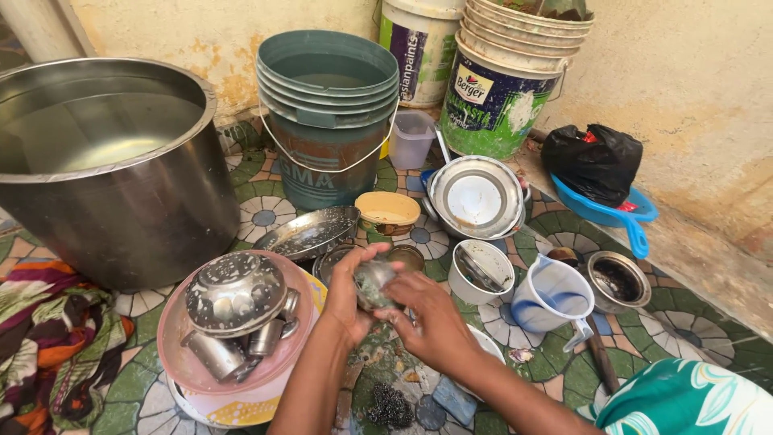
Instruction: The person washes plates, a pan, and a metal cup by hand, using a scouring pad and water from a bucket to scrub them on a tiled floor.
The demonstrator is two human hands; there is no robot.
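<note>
My two hands meet around a small steel cup (374,283), left hand (345,296) to its left, right hand (431,318) to its right. Left of the cup, a basin (181,338) on the floor holds an upturned bowl (233,292) and tumblers (241,346). Behind the cup lie a flat plate (310,232) and a lidded tub (388,213), with a stack of buckets (328,105) farther back. Far left of the cup stands a big pot (113,169). Right of the cup sit a small bowl (481,270), then a jug (554,296). A scrubber (390,405) lies before the cup.
</note>
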